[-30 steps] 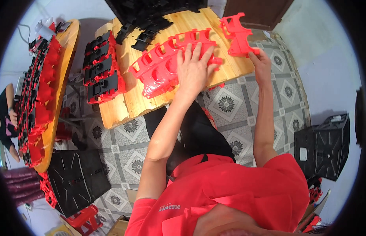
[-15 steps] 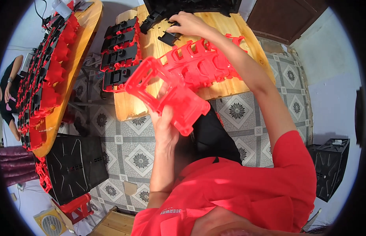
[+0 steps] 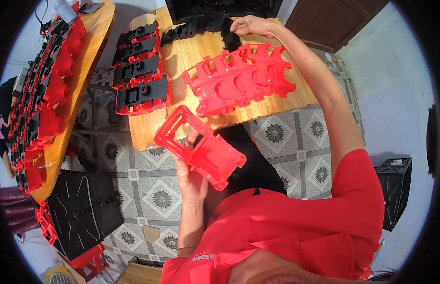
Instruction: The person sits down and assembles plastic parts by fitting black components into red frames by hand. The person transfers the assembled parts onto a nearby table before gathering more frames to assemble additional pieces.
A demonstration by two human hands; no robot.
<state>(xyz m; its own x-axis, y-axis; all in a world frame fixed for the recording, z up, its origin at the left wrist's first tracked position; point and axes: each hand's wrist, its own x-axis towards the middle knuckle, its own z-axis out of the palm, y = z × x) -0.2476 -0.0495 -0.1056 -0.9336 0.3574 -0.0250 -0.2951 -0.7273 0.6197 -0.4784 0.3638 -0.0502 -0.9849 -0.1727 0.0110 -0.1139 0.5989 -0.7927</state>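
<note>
My left hand [image 3: 190, 179] is closed round the lower side of a red plastic housing [image 3: 215, 158], holding it tilted above my lap. The housing has an open frame at its upper left and a shallow tray at its lower right. My right hand [image 3: 252, 25] reaches to the back of the wooden table, fingers bent against a black plastic part [image 3: 231, 40]. Part of that grip is hidden. More black parts [image 3: 184, 31] lie in a line to its left. Two rows of red housings [image 3: 239, 80] stand between my hands.
Red housings with black parts fitted [image 3: 143, 92] line the table's left side. A black container [image 3: 224, 10] stands at the back. Another wooden table [image 3: 89, 61] at left carries many red and black assemblies. Black crates [image 3: 85, 208] stand on the tiled floor, and a person is at far left.
My right hand has moved right along the back of the table, and the black part at its fingers has shifted that way too. My left hand has lowered the red housing slightly.
</note>
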